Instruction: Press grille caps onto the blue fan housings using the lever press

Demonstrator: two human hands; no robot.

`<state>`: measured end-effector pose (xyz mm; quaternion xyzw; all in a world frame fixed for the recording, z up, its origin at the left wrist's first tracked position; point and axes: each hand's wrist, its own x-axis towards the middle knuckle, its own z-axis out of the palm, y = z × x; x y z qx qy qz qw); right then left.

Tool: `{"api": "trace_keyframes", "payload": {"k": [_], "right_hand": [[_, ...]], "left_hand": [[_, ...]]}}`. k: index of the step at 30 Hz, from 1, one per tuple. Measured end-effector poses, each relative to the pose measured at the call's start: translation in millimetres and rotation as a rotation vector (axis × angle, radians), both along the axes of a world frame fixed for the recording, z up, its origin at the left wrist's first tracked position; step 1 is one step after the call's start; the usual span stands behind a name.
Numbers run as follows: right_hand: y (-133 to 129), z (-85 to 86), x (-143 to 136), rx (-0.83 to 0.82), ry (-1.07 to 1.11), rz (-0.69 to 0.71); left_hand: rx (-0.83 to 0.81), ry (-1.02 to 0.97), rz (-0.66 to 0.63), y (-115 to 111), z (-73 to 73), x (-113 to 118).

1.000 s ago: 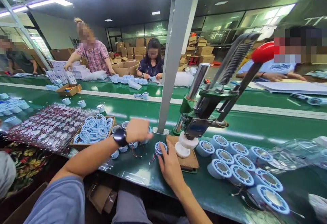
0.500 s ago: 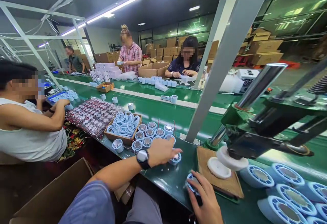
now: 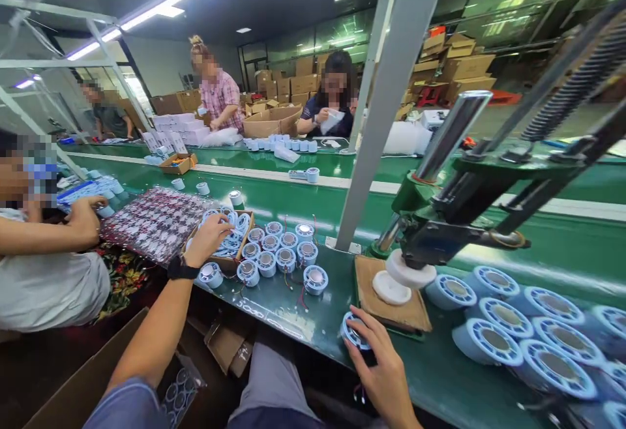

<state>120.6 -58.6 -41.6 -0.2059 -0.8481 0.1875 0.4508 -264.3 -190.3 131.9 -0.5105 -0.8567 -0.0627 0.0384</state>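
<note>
My left hand (image 3: 209, 238) reaches over a cardboard box of light-blue rings (image 3: 239, 225). Its fingers are loosely apart at the rings, and I see nothing clearly held. At the bench's front edge, my right hand (image 3: 379, 357) has thumb and fingers around a light-blue round housing (image 3: 351, 330) with a metal disc in its top. Thin wires hang below that hand. Between my hands stand several similar wired housings (image 3: 286, 258), with one housing (image 3: 315, 280) nearer to me.
A press (image 3: 430, 233) with a white round head stands above a white pad (image 3: 391, 287) on a brown board. More housings (image 3: 503, 315) crowd the right side. A grey post (image 3: 376, 122) rises from the bench. A co-worker (image 3: 49, 253) sits at left; others work across the belt.
My left hand has moved left, from a housing on the bench to the box of rings. My right hand stays around its housing. The view has turned somewhat right.
</note>
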Motion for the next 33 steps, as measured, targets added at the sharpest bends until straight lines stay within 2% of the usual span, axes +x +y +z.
{"api": "trace_keyframes", "payload": {"k": [2,3,4,6,7,8,10,12,16,22,24,26,29,31,33], "right_hand": [[-2,0.6,1,-0.027,-0.006,0.007],[-2,1.1,2,-0.044,-0.016,0.011],[-3,1.6,3,-0.066,-0.030,0.010],[-3,3.0,7,-0.120,-0.062,-0.006],[-3,3.7,11,-0.147,-0.075,-0.019],[-2,4.6,15,-0.170,-0.084,-0.034],[-2,6.2,25,-0.196,-0.088,-0.062],[-2,7.6,35,-0.208,-0.083,-0.086],[-4,8.6,48,-0.234,-0.062,-0.113],[-7,6.1,49,-0.241,-0.039,-0.142],[-8,5.1,46,-0.246,-0.032,-0.161],[-10,4.2,40,-0.268,-0.035,-0.159],[-12,2.3,24,-0.321,-0.038,-0.120],[-13,0.1,13,-0.338,-0.024,-0.095],[-13,-3.1,4,-0.337,-0.007,-0.083]], "left_hand": [[0.067,-0.009,-0.037,3,-6.2,29],[0.093,-0.042,-0.103,6,-14.5,50],[0.105,-0.091,-0.197,9,-26.3,74],[0.114,-0.280,-0.514,17,-58.3,124],[0.106,-0.355,-0.628,21,-75.9,147],[0.104,-0.402,-0.690,27,-92.9,167],[0.102,-0.439,-0.722,38,-120.0,191],[0.114,-0.445,-0.696,48,-134.4,197],[0.145,-0.454,-0.651,54,-136.9,191],[0.251,-0.469,-0.408,49,-139.6,213],[0.261,-0.523,-0.386,50,-137.4,216],[0.281,-0.619,-0.405,52,-129.6,217],[0.294,-0.763,-0.516,55,-112.4,223],[0.260,-0.785,-0.604,58,-102.8,229],[0.221,-0.771,-0.636,63,-97.4,235]]}}
